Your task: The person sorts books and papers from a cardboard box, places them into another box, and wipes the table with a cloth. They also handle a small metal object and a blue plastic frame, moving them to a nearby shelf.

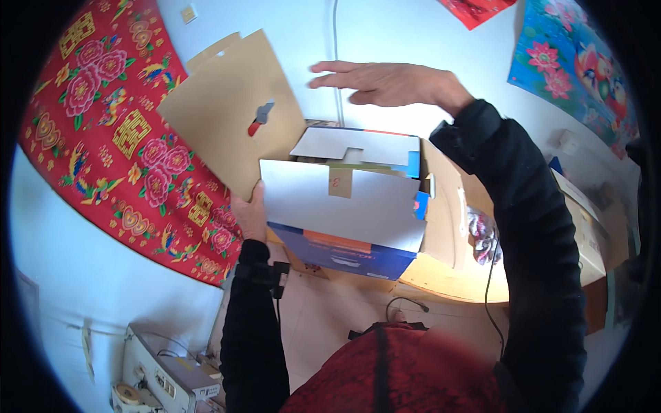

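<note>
Before me stands a blue and orange cardboard box (341, 253) with its white-lined flaps (304, 193) partly folded over the opening. Some contents show through the gap, too covered to name. A large brown cardboard flap (222, 103) rises at the left, with a red and grey object (262, 117) against its face. My left hand (250, 214) rests at the box's left corner, its thumb up along the edge; how firmly it grips is not plain. My right hand (387, 83) is raised above the back of the box, fingers apart, holding nothing.
The box sits on a yellowish wooden table (454, 281). A patterned cloth bundle (483, 235) and another carton (583, 232) are on the right. Red floral fabric (155, 170) hangs at left. A black cable (490, 289) hangs near my right sleeve; electronic equipment (191, 377) stands lower left.
</note>
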{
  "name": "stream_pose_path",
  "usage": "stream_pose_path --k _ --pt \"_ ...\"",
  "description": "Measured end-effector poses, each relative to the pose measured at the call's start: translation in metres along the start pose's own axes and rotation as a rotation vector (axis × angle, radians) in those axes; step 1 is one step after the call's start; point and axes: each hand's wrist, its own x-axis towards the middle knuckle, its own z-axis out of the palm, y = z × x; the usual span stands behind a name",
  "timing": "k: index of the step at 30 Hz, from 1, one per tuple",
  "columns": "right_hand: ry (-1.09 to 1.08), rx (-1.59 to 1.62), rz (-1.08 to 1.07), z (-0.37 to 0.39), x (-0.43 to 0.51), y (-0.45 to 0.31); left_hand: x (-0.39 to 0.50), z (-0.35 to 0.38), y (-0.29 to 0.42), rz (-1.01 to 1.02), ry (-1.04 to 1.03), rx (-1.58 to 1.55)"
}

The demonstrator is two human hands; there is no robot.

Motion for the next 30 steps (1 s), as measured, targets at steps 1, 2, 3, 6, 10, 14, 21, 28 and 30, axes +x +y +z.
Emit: stream_pose_path --k 1,2,3,6,10,14,21,28,30 --pt "0.012 -0.066 0.061 -0.004 -0.019 0.014 0.005 0.001 -0.002 -0.031 0.022 0.011" --pt "0.024 -0.009 0.103 -0.005 -0.045 0.030 0.007 -0.001 -0.004 0.009 0.032 0.086" --pt "0.045 0.041 0.160 -0.005 -0.075 0.047 0.009 -0.003 -0.006 0.020 0.035 0.157" --pt "0.087 0.103 0.501 0.034 -0.196 0.084 0.014 -0.006 -0.010 0.122 0.067 0.224" --pt "0.122 -0.174 0.480 0.158 -0.339 0.080 0.011 -0.003 -0.009 0.220 0.102 0.288" --pt "-0.116 0.949 1.055 0.256 -0.402 0.025 0.007 0.019 -0.003 0.143 0.321 0.289" --pt "0.799 1.526 1.134 0.250 -0.402 -0.045 -0.023 0.029 0.018 0.237 0.197 0.266" --pt "0.851 1.163 0.668 0.138 -0.329 -0.061 -0.027 0.032 0.025 0.217 0.210 0.464" --pt "0.601 1.069 0.804 0.120 -0.287 -0.067 -0.027 0.032 0.023 0.238 0.227 0.477"
